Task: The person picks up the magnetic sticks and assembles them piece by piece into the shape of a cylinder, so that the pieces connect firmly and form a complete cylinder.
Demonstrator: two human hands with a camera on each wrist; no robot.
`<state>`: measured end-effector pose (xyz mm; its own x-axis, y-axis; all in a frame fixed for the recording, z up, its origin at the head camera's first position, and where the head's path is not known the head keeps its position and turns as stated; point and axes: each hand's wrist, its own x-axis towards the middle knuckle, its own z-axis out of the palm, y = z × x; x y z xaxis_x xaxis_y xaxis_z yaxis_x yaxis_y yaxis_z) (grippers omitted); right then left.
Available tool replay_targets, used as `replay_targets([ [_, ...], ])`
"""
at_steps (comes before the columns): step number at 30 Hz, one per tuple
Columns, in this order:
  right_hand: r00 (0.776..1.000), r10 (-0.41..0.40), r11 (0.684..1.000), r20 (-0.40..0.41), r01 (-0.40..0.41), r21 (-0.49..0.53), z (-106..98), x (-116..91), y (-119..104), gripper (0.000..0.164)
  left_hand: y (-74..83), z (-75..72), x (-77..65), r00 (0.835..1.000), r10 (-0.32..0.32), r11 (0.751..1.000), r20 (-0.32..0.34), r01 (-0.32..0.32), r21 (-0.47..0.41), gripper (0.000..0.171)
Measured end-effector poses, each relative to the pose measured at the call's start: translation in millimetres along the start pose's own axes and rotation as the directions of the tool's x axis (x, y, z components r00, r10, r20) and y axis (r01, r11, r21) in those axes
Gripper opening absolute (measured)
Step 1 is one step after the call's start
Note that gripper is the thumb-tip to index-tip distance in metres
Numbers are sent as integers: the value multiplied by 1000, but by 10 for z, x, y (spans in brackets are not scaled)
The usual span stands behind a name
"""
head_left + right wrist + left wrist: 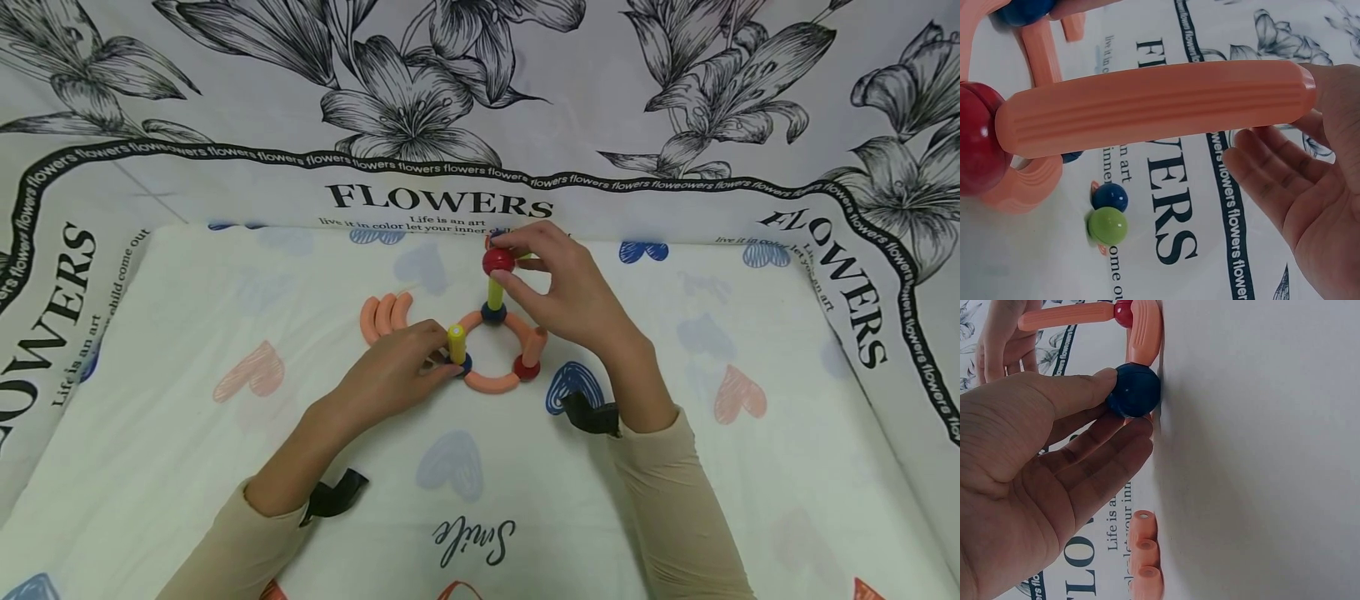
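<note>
Curved orange pieces [492, 383] and balls form a ring on the cloth. At its left, my left hand [401, 362] pinches a blue ball [1135, 390], with a yellow rod [457, 344] standing on it. My right hand [558, 283] holds a red ball [498, 261] between thumb and fingers, at the top of a yellow-green rod [495, 294]. That rod rises from the far blue ball [493, 313]. On the ring's right, another red ball [527, 368] carries an upright orange rod [1157, 106]. In the right wrist view this rod hides the right fingertips' work.
Several loose curved orange pieces [386, 317] lie just beyond the left hand. A blue ball [1110, 197] and a green ball [1108, 226] sit together near the surface's far edge. Heart-printed cloth [450, 467] covers the surface; flower-printed fabric [420, 108] lies beyond it.
</note>
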<state>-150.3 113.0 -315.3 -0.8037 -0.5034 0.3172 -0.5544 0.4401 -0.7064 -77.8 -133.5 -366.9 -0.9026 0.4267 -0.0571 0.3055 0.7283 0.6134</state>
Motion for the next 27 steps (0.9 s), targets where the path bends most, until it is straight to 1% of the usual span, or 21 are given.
replay_targets([
  [5, 1000, -14, 1000, -21, 14, -4, 3, -1, 22, 36, -7, 5, 0, 1000, 8, 1000, -7, -8, -1, 19],
  [12, 996, -42, 998, -74, 39, -46, -31, -11, 50, 30, -11, 22, -15, 999, 27, 1000, -23, -27, -11, 18],
  [17, 995, -33, 998, -93, 29, -48, -47, 22, 103, 31, -9, 17, -40, 999, 23, 1000, -35, -23, -6, 18],
  [20, 995, -8, 999, -97, 3, -45, -51, 55, 175, 32, -11, 11, -40, 998, 27, 1000, -48, -27, 3, 18],
  [23, 995, 44, 998, -90, -48, -46, -61, 84, 259, 33, -14, 9, -26, 998, 34, 999, -44, -34, 7, 17],
  [27, 992, 125, 990, -34, -127, -53, -50, 146, 382, 36, -15, 3, -13, 999, 32, 999, -30, -32, 4, 17],
])
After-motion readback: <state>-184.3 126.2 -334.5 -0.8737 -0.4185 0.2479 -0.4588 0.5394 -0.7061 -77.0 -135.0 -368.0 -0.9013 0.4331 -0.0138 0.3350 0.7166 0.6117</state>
